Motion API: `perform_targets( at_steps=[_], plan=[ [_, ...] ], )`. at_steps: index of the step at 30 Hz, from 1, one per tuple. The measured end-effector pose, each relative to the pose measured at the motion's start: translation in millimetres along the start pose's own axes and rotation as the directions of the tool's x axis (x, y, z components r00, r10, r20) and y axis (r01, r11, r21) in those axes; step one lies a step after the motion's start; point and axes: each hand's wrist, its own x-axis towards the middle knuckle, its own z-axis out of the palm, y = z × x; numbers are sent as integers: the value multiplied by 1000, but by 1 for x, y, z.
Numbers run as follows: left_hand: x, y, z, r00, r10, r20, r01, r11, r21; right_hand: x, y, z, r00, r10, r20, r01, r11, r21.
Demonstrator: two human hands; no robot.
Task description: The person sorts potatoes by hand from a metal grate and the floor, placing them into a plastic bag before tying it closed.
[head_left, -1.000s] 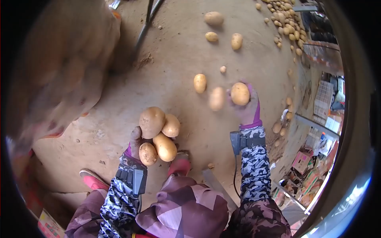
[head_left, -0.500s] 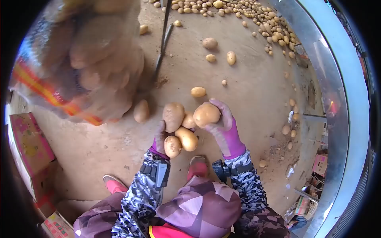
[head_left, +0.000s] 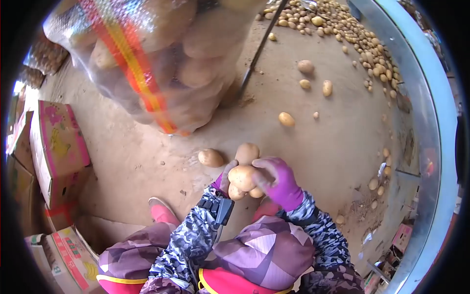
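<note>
My left hand [head_left: 225, 179], in a dusty purple glove, is closed around several potatoes bunched together in front of me. One upright potato [head_left: 247, 153] sits at the far side of the bunch, and another potato [head_left: 237, 191] shows on the near side. My right hand [head_left: 280, 182], gloved alike, has its fingers bent against the right side of the top potato [head_left: 242, 178]; its fingertips are slightly blurred. Just beyond my left hand, a loose potato [head_left: 211, 158] lies on the floor. My left fingers are mostly hidden behind the potatoes.
A full mesh sack of potatoes [head_left: 196, 93] with an orange-yellow stripe stands at the upper left. Cardboard boxes [head_left: 61, 147] line the left side. Loose potatoes [head_left: 286, 119] lie ahead, with a potato heap [head_left: 377, 59] farther back. A metal frame [head_left: 428, 112] curves along the right.
My right hand has brought its potato left onto the bunch in my left hand. The view has shifted, so the sack and boxes appear farther right.
</note>
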Motion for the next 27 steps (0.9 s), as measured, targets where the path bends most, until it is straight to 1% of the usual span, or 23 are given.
perform_targets(
  at_steps=[1,2,3,4,5,6,8,9,10,11,12,13,14,15,19,20,21,22,23,24,25,26,27],
  plan=[
    [-7,-4,-17,979,44,200,-48,999,15,5,6,1,964,257,59,-264,932,249],
    [-12,-3,3,915,81,396,-98,995,24,12,12,5,862,474,179,-500,740,450],
    [-19,-1,25,802,151,578,-128,988,-81,21,27,21,862,469,191,-502,737,453],
    [-48,-1,43,848,171,502,-151,985,-79,33,48,47,912,364,188,-409,801,438],
    [-74,-7,68,917,232,323,-268,961,71,46,60,64,950,250,187,-308,851,426],
    [-94,-11,80,938,318,139,-344,909,236,62,52,67,945,132,298,-238,905,353],
    [-112,-16,80,937,342,75,-348,882,318,87,28,83,864,-93,496,3,984,179],
    [-117,-17,76,937,341,75,-346,875,339,98,12,106,785,-196,588,174,980,94],
    [-120,-19,72,936,343,73,-347,871,347,109,-2,124,561,-232,795,164,972,169],
    [-119,-21,69,936,344,70,-346,869,353,102,-14,147,458,-210,864,305,950,69],
    [-116,-22,66,938,341,67,-341,870,356,90,-9,181,327,-255,910,448,890,88],
    [-112,-20,63,941,332,66,-334,873,355,89,-7,199,165,-258,952,487,861,149],
    [-107,-18,63,944,324,65,-326,877,353,85,-16,201,278,-292,915,489,863,127],
    [-104,-16,64,944,324,64,-325,878,351,88,-19,204,187,-183,965,442,893,83],
    [-90,-13,61,946,316,65,-318,880,353,98,31,163,536,-180,825,-27,973,230],
    [-88,-13,59,946,316,69,-320,882,346,102,47,138,633,-119,765,-268,893,361],
    [-87,-15,59,949,306,72,-311,883,352,99,60,113,632,28,774,-620,618,484],
    [-83,-13,60,950,304,76,-310,880,359,99,76,78,736,45,676,-558,605,568],
    [-85,-12,61,951,297,83,-307,883,356,94,85,41,732,153,664,-647,464,606],
    [-79,-10,63,954,286,87,-297,881,369,93,83,1,647,292,704,-762,232,604],
    [-76,-8,66,956,279,90,-292,878,380,81,126,-8,770,231,595,-627,93,774],
    [-77,-9,68,958,272,94,-287,876,388,85,138,-25,775,243,583,-618,96,780],
    [-73,-7,69,960,261,98,-278,873,400,89,150,-37,726,514,457,-685,481,547]
  ],
)
